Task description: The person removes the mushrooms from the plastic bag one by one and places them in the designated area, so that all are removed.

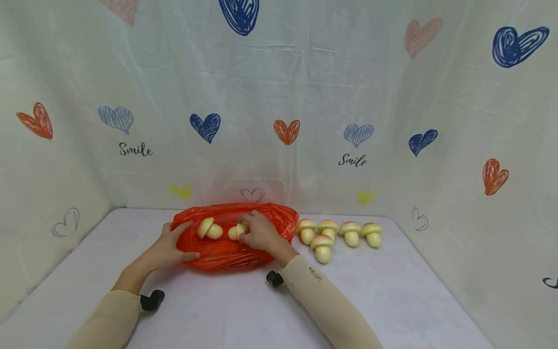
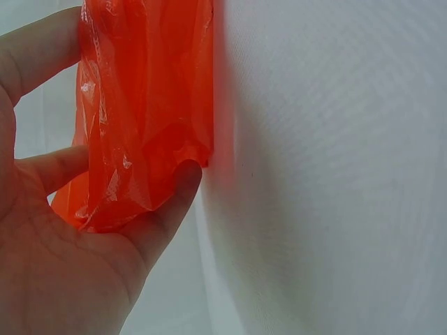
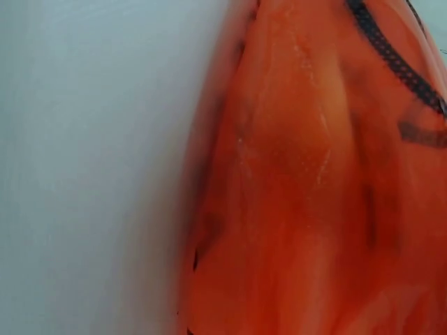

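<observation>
A red plastic bag [image 1: 213, 261] lies on the table with its mouth spread open. My left hand [image 1: 167, 248] holds the bag's left end, fingers on the far side and thumb at the near side. In the left wrist view the thumb [image 2: 164, 216] presses against the crinkled plastic. One pale mushroom [image 1: 210, 229] with a tan cap rests in the bag on the left. Within the bag's mouth, my right hand [image 1: 260, 233] grips another mushroom [image 1: 234, 232] by its cap end. Red plastic fills much of the right wrist view, hiding the fingers there.
Several more mushrooms [image 1: 323, 249] stand in a loose group on the table right of the bag. A white curtain [image 1: 314, 97] printed with hearts hangs behind and along both sides of the white table [image 1: 226, 310]. Black wrist cameras [image 1: 152, 300] jut from both sleeves.
</observation>
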`<state>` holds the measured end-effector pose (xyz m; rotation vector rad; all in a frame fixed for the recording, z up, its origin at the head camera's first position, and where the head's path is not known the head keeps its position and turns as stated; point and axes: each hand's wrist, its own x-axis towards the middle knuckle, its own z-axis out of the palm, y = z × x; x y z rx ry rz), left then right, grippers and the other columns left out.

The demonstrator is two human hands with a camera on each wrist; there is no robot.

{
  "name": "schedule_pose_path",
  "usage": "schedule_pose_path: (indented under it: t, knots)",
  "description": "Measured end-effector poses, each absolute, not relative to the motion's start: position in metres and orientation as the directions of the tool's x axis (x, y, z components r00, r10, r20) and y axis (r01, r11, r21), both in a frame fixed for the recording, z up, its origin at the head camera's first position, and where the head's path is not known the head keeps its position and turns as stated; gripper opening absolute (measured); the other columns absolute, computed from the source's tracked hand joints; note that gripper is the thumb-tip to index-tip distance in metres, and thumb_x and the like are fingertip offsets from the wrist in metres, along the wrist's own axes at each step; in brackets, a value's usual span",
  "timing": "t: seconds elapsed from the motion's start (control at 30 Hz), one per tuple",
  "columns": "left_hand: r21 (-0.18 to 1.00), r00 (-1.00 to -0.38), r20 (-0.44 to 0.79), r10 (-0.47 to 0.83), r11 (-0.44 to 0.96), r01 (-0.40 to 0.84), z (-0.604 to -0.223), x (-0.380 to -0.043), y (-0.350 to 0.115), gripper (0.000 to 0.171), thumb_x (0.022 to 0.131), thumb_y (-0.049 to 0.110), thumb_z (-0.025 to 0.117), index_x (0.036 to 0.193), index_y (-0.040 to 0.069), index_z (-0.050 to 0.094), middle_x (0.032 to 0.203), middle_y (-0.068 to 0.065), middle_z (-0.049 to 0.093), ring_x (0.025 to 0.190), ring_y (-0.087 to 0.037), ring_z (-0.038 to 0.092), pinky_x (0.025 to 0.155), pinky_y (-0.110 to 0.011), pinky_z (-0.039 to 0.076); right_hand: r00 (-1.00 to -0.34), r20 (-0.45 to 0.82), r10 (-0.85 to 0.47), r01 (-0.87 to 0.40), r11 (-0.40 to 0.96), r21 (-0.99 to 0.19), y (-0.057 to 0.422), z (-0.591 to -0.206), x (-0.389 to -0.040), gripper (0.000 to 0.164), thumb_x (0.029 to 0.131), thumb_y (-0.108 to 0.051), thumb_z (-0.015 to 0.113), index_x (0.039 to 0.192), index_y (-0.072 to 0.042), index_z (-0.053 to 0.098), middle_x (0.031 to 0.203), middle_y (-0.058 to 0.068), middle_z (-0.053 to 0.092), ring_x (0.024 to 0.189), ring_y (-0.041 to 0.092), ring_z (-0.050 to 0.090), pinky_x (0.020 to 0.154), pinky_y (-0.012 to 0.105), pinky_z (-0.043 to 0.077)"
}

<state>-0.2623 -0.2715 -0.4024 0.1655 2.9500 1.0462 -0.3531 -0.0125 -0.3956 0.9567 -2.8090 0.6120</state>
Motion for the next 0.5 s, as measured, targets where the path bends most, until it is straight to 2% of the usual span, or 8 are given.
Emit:
schedule_pose_path:
  t: [0.23, 0.37, 0.5]
  knots:
    - [0.628, -0.993, 0.045, 0.106, 0.771, 0.11, -0.4032, -0.2623, -0.2719, 0.098, 0.075, 0.042, 0.078, 0.147, 0.002, 0.026, 0.138, -0.035, 0.011, 0.123, -0.058, 0.027, 0.094, -0.07, 0.035, -0.791, 0.228, -0.568, -0.61, 0.707, -0.356, -0.0139, -0.3979, -0.3545, 0.045, 0.081, -0.038, 0.075, 0.12, -0.02, 0.061, 0.104, -0.005, 0.051, 0.091, 0.011, 0.049, 0.076, 0.026, 0.046]
    - [0.627, -0.993, 0.051, 0.109, 0.77, 0.117, -0.4036, -0.2624, -0.2721, 0.098, 0.075, 0.042, 0.078, 0.147, 0.002, 0.026, 0.137, -0.034, 0.012, 0.123, -0.057, 0.028, 0.094, -0.07, 0.034, -0.777, 0.237, -0.583, -0.628, 0.694, -0.353, -0.0134, -0.4004, -0.3567, 0.048, 0.082, -0.032, 0.076, 0.124, -0.016, 0.059, 0.103, -0.005, 0.05, 0.091, 0.011, 0.048, 0.076, 0.025, 0.045]
    - [0.628, -0.993, 0.045, 0.106, 0.77, 0.111, -0.4034, -0.2626, -0.272, 0.098, 0.075, 0.042, 0.078, 0.147, 0.002, 0.026, 0.137, -0.034, 0.012, 0.123, -0.057, 0.028, 0.094, -0.07, 0.034, -0.772, 0.221, -0.596, -0.629, 0.667, -0.4, -0.0093, -0.4025, -0.3602, 0.047, 0.084, -0.022, 0.074, 0.127, -0.014, 0.055, 0.112, -0.003, 0.051, 0.099, 0.012, 0.049, 0.087, 0.025, 0.046]
